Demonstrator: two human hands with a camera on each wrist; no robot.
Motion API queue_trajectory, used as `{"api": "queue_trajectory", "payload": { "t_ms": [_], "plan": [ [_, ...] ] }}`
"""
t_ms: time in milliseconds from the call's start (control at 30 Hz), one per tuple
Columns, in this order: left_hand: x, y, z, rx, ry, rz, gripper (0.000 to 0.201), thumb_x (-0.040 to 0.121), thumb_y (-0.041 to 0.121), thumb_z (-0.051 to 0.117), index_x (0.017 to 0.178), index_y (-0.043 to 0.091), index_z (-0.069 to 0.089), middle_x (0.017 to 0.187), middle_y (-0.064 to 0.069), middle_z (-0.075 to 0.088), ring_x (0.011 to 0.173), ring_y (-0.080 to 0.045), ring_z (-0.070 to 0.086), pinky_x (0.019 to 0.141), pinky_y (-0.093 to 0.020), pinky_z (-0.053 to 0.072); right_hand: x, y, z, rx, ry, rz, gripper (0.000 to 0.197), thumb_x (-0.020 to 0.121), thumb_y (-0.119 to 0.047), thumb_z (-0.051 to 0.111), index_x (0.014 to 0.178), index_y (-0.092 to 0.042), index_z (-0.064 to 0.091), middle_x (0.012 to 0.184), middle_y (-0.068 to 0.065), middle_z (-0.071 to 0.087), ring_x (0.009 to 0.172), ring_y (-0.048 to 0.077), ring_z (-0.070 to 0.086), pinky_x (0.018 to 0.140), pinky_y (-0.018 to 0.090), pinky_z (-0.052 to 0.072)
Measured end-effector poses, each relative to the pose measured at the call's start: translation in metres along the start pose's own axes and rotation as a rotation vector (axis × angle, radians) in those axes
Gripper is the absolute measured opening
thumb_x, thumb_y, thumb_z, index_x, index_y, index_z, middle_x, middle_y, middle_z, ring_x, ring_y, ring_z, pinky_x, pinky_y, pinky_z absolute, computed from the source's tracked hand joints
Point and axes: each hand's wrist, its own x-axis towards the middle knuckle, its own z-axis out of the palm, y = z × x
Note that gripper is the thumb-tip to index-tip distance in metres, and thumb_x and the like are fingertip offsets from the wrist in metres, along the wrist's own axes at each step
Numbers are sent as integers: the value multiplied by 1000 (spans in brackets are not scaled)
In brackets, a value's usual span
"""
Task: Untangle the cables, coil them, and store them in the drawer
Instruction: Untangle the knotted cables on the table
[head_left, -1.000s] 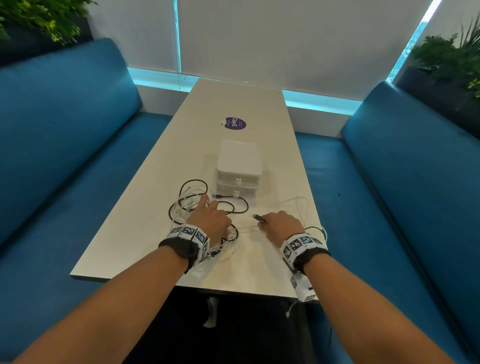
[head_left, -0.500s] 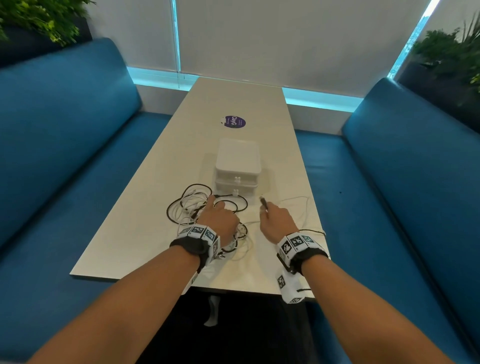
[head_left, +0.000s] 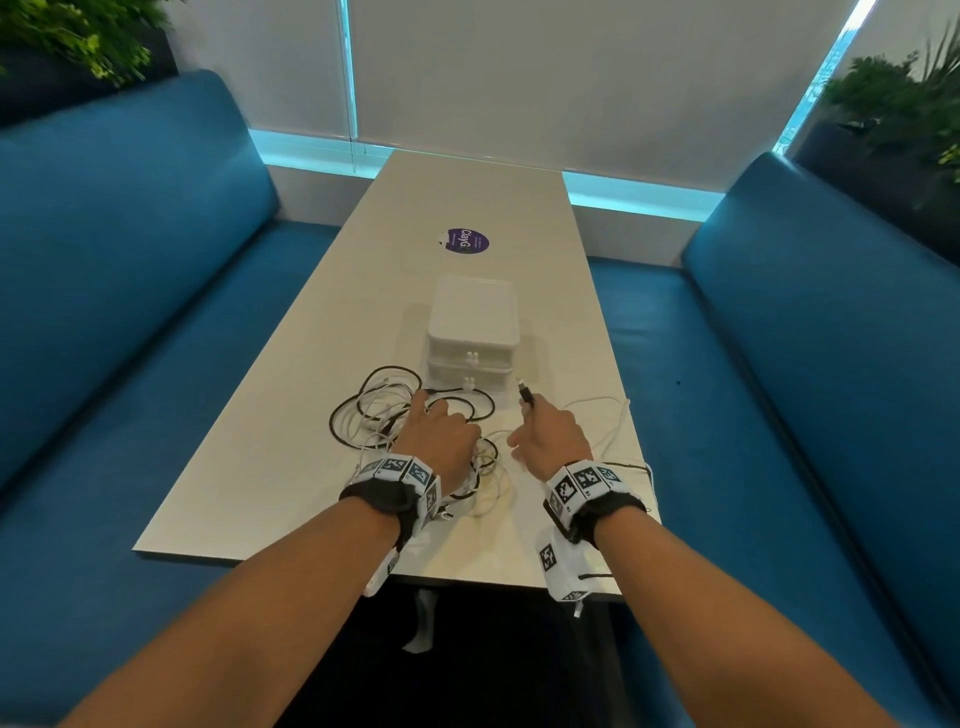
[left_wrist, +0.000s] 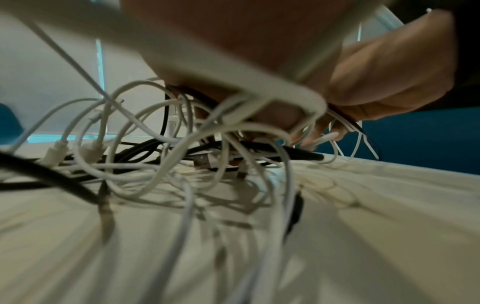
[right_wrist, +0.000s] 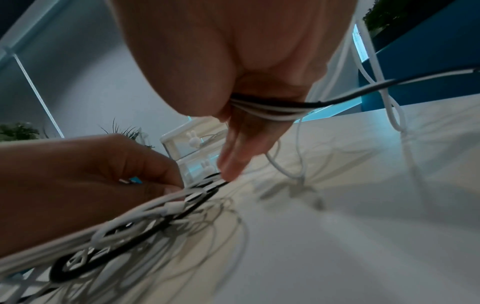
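A tangle of white and black cables (head_left: 374, 410) lies on the white table (head_left: 249, 478), just in front of a small white two-drawer box (head_left: 472, 322) whose drawers are closed. My left hand (head_left: 436, 441) rests on the tangle; in the left wrist view its fingers curl among the cable loops (left_wrist: 161, 127). My right hand (head_left: 548, 434) grips a black and a white cable (right_wrist: 270, 107), and a dark plug end (head_left: 525, 394) sticks up out of the fist close to the box. A loose white cable (head_left: 610, 415) trails to the right of that hand.
A purple round sticker (head_left: 466, 241) sits on the table beyond the box. Blue benches (head_left: 130, 338) (head_left: 805, 364) run along both sides. Plants (head_left: 893, 104) stand behind the right bench. The table's near edge is just under my wrists.
My right hand has moved forward toward the drawer box, turning the plug end upward. My left hand has shifted slightly right on the tangle.
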Motion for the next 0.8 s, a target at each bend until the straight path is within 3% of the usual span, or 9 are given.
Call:
{"api": "queue_trajectory", "payload": {
  "t_ms": [133,233,333,400,533,633,700,800],
  "plan": [
    [3,6,-2,-50,10,-15,17,95,32,49,107,29,60,97,6,67,111,-26,54,111,-55,18,-5,-5,3,-31,-38,-145,30,104,-34,31,109,-17,55,95,12,67,84,34,63,77,46,53],
    [4,8,-6,-42,26,22,20,93,32,52,111,29,61,98,7,67,111,-26,54,112,-57,17,-4,-6,11,-117,-149,-231,23,101,-25,34,96,-19,56,97,12,69,88,33,64,73,39,50],
    [1,3,-2,-13,24,50,21,97,34,50,115,27,59,105,5,66,114,-26,52,113,-58,16,-1,-2,10,-117,-193,-223,29,102,-27,39,100,-14,64,102,13,70,92,32,64,76,37,49],
    [-2,-1,1,6,43,72,24,99,37,45,113,26,61,105,3,66,113,-27,52,113,-58,16,-1,-2,8,-150,-194,-223,27,100,-32,41,99,-20,66,99,10,70,91,31,64,80,40,52],
    [-5,-19,7,37,1,88,30,97,43,44,109,25,66,109,2,66,118,-28,49,113,-57,16,6,17,-13,-302,-87,-74,24,100,-21,39,111,-18,61,100,10,67,85,30,63,71,36,49],
    [-11,-41,13,6,19,74,30,99,42,42,107,27,67,110,6,65,119,-25,49,114,-55,16,7,61,-45,-454,-30,156,29,96,-9,38,115,-11,61,109,11,67,95,31,66,76,37,52],
    [-13,-50,16,-36,75,76,31,101,41,39,104,29,67,106,9,65,114,-22,51,114,-52,17,-1,79,-59,-502,5,285,26,93,-8,40,109,-11,60,108,10,65,95,31,64,77,38,52],
    [-10,-50,16,-127,93,93,29,102,35,36,97,31,64,100,12,65,107,-18,54,111,-48,21,1,77,-57,-428,86,283,21,92,-10,38,101,-12,57,104,11,64,91,33,62,75,39,50]
  ]
}}
